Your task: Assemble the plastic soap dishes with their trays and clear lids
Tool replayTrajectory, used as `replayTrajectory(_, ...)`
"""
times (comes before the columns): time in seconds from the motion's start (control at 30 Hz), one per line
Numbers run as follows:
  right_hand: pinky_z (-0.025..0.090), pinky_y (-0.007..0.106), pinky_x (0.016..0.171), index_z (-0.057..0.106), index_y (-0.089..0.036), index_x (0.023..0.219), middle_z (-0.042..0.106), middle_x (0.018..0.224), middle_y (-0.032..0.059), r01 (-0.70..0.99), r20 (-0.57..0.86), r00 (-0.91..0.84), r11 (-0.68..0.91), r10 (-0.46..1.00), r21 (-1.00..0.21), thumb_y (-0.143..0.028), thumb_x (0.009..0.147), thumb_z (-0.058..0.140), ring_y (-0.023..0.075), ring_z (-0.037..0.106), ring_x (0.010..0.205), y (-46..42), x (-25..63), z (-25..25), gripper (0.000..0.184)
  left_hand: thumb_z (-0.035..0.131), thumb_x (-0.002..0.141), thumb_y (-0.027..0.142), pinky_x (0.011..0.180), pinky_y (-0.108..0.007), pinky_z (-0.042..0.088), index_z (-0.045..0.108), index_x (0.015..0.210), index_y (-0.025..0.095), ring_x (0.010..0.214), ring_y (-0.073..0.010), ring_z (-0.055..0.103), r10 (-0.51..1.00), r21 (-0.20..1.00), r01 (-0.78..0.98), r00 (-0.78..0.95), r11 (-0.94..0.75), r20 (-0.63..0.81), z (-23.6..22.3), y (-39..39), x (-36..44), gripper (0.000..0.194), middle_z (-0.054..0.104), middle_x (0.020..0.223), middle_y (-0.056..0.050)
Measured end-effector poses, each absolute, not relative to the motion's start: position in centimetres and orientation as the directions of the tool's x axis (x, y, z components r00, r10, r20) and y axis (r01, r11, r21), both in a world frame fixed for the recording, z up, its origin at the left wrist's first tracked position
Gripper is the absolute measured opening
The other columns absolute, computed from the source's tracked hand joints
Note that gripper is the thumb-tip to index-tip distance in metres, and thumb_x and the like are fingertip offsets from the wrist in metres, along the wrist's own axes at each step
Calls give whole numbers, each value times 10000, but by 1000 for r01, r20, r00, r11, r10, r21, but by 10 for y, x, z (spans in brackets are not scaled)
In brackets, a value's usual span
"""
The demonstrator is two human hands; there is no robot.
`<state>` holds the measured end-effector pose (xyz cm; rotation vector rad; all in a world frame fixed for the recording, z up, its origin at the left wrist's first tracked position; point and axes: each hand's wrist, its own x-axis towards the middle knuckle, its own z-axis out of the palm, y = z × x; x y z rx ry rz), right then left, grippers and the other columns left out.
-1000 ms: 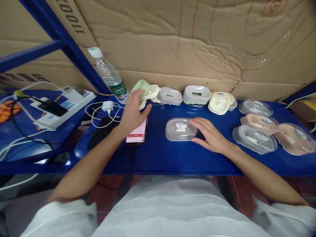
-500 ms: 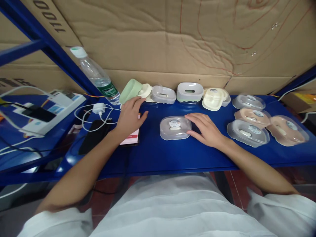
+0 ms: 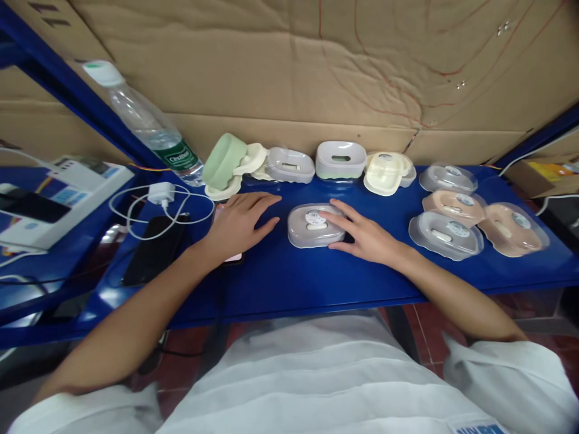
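A clear lidded soap box lies in the middle of the blue shelf. My right hand rests against its right side, fingers stretched over the lid edge, not gripping. My left hand lies flat and open on the shelf just left of the box, over a phone with a pink screen. Behind my left hand, a green soap dish leans on cream ones.
More soap boxes line the back: clear, white, cream. Clear and beige ones sit at the right. A water bottle, charger with cable, black phone and a white device are left.
My left hand came down from the green dish and now lies flat beside the clear box. My right hand slid further onto the box's right side. The view shifted.
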<state>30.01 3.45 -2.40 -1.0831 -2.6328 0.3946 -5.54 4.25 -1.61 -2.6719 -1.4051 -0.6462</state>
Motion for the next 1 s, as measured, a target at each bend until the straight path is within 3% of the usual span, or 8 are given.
replayTrajectory(0.07,512,615,1268,429,-329,1723,285,1862,148,691,101,-664,660,741,-295,-376,1046,734,406,503,1612,34,313,-13,744,492,1140,427,1161,-554,527,698,1466,175,1349,-368,695,763,115,794,517,-597,388,-16,42,-56,461,729,1461,-171)
replayTrajectory(0.17,419,682,1313,451,-279,1694,285,1857,180,750,51,-628,621,777,-228,-304,1016,733,426,371,1686,31,342,8,735,496,1145,419,1129,-558,546,751,1399,184,1301,-371,719,735,83,771,560,-631,383,-18,40,-54,430,745,1431,-165)
replayTrajectory(0.27,356,724,1331,422,-324,1716,186,1894,128,755,26,-619,604,785,-254,-401,1022,740,441,212,1740,27,362,27,767,502,1145,413,1125,-561,554,784,1345,193,1288,-367,725,710,77,743,595,-664,378,-22,39,-52,410,757,1406,-159)
replayTrajectory(0.33,319,695,1358,416,-340,1726,158,1904,96,730,108,-618,619,779,-289,-511,1056,702,422,179,1751,25,361,35,748,501,1145,409,1125,-564,557,796,1315,197,1288,-365,726,699,81,726,617,-683,362,-25,39,-51,400,761,1398,-152)
replayTrajectory(0.43,256,663,1382,472,-310,1701,298,1864,121,697,222,-636,674,739,-243,-563,1110,608,396,284,1725,24,341,31,657,497,1147,401,1124,-560,562,802,1287,198,1293,-359,728,686,78,708,642,-702,343,-28,41,-52,393,764,1392,-146)
replayTrajectory(0.53,261,662,1365,498,-314,1686,483,1766,139,651,167,-722,741,671,-165,-508,1109,635,378,417,1661,26,326,16,624,495,1151,393,1112,-565,567,802,1276,183,1286,-364,734,667,63,694,657,-717,351,-28,41,-52,393,768,1377,-154)
replayTrajectory(0.73,303,723,1336,276,-300,1796,274,1858,194,793,73,-595,599,801,-112,-385,977,826,434,292,1716,38,347,7,991,483,1156,382,1084,-568,577,806,1261,176,1263,-368,745,646,52,674,679,-737,349,-27,38,-52,398,774,1354,-165)
replayTrajectory(1.0,449,603,1309,464,-262,1725,489,1743,189,753,60,-618,612,784,-240,-488,952,839,394,487,1618,41,359,26,888,466,1158,393,1063,-545,598,817,1235,189,1254,-354,749,643,83,655,696,-751,321,-31,35,-51,413,778,1344,-157)
